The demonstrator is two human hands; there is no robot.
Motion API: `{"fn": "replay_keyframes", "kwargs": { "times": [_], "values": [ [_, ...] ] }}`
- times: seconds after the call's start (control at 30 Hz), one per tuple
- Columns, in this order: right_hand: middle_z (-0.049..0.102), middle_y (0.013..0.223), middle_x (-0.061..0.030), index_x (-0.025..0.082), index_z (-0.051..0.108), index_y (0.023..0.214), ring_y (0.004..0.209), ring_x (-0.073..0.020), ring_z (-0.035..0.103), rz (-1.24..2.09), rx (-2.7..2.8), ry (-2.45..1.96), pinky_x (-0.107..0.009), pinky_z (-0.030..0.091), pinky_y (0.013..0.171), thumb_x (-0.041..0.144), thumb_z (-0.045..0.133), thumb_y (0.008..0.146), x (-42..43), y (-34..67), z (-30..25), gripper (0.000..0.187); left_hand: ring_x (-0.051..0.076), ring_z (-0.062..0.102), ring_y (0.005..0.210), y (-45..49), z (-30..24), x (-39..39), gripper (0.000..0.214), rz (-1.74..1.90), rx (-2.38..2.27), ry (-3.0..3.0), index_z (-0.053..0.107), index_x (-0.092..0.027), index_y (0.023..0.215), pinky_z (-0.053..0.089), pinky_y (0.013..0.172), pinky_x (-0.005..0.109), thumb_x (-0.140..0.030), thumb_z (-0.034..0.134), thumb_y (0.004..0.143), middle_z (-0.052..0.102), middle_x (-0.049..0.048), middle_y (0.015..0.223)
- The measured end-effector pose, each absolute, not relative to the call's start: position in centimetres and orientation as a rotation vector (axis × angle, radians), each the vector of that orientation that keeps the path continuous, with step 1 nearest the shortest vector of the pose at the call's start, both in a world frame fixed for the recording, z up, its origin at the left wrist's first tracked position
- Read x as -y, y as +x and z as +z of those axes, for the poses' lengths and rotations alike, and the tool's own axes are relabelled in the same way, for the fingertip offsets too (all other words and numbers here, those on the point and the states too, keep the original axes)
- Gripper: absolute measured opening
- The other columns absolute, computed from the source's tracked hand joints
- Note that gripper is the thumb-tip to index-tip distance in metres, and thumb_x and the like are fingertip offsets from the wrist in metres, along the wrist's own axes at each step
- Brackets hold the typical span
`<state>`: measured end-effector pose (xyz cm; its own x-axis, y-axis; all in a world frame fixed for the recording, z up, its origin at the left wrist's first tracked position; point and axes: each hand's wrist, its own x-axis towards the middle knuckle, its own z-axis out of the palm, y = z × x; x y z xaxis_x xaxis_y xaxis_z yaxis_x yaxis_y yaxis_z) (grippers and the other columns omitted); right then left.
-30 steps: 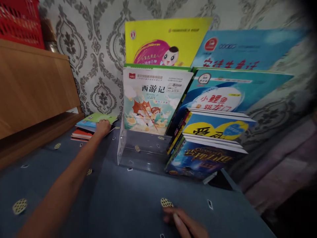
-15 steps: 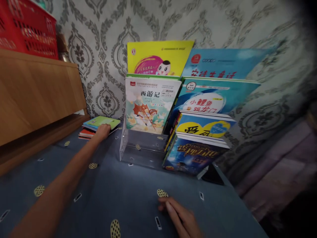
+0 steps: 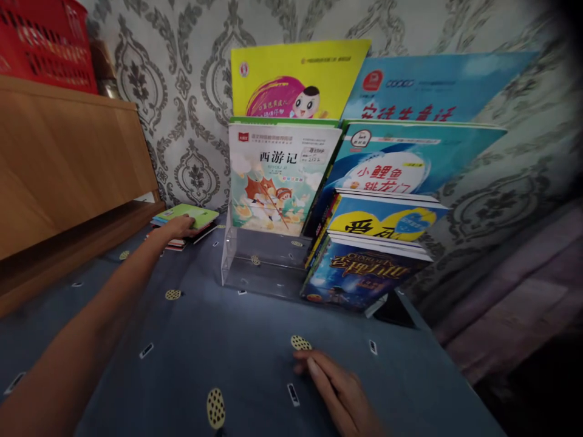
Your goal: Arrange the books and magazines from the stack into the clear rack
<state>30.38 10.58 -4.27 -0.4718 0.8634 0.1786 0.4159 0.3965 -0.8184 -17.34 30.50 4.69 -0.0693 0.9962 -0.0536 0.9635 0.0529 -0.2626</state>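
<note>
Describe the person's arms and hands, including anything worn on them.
The left hand and right hand are both bare: no gloves, rings or watch show. The left forearm is uncovered along its whole visible length, with no sleeve. The right arm shows only to the wrist, with no cuff or band.

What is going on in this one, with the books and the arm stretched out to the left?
A person stretches their left hand out to a small stack of thin books lying flat on the blue patterned cloth, fingers on the green book on top; whether they grip it cannot be told. Their right hand lies open and flat on the cloth, near the camera. By the wall stands a clear tiered stand holding upright children's books, a yellow book at the back.
</note>
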Motion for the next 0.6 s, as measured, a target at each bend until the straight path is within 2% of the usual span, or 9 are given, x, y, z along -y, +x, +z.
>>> {"fn": "replay_keyframes", "kwargs": {
  "times": [0.1, 0.27, 0.43, 0.6],
  "values": [
    [0.076, 0.096, -0.0074, 0.023, 0.071, 0.111, 0.093, -0.0204, 0.073, 0.914, 2.046, -1.102, -0.028, 0.057, 0.09, 0.052, 0.039, 0.102, -10.4, 30.4, -4.2, 0.044, 0.028, 0.065, 0.11, -16.9, 4.6, -31.4, 0.053, 0.427, 2.21, -2.053, 0.065, -0.007, 0.123, 0.048, 0.092, 0.03, -0.046, 0.052, 0.089, 0.064, 0.0224, 0.128],
    [0.076, 0.105, -0.0085, 0.024, 0.072, 0.115, 0.103, -0.0227, 0.072, 0.868, 2.049, -1.15, -0.03, 0.056, 0.096, 0.053, 0.043, 0.1, -10.2, 31.0, -5.1, 0.043, 0.032, 0.065, 0.112, -15.5, 4.7, -32.8, 0.046, 0.526, 2.29, -2.036, 0.065, -0.005, 0.122, 0.05, 0.092, 0.035, -0.033, 0.064, 0.086, 0.064, 0.0258, 0.125],
    [0.077, 0.1, -0.0079, 0.024, 0.074, 0.112, 0.097, -0.0216, 0.074, 0.919, 2.058, -1.147, -0.029, 0.057, 0.093, 0.054, 0.042, 0.1, -10.5, 31.0, -5.2, 0.045, 0.024, 0.063, 0.109, -14.1, 4.7, -33.4, 0.039, 0.566, 2.345, -2.032, 0.059, -0.016, 0.126, 0.056, 0.091, 0.044, -0.037, 0.064, 0.093, 0.061, 0.0113, 0.126],
    [0.078, 0.098, -0.0087, 0.023, 0.073, 0.114, 0.096, -0.0222, 0.074, 0.915, 2.034, -1.126, -0.031, 0.057, 0.093, 0.058, 0.039, 0.1, -10.5, 30.4, -4.5, 0.051, 0.024, 0.063, 0.109, -13.3, 3.9, -32.7, 0.039, 0.414, 2.332, -2.011, 0.058, -0.017, 0.127, 0.056, 0.09, 0.045, -0.037, 0.063, 0.094, 0.061, 0.0103, 0.127]
  ]
}}
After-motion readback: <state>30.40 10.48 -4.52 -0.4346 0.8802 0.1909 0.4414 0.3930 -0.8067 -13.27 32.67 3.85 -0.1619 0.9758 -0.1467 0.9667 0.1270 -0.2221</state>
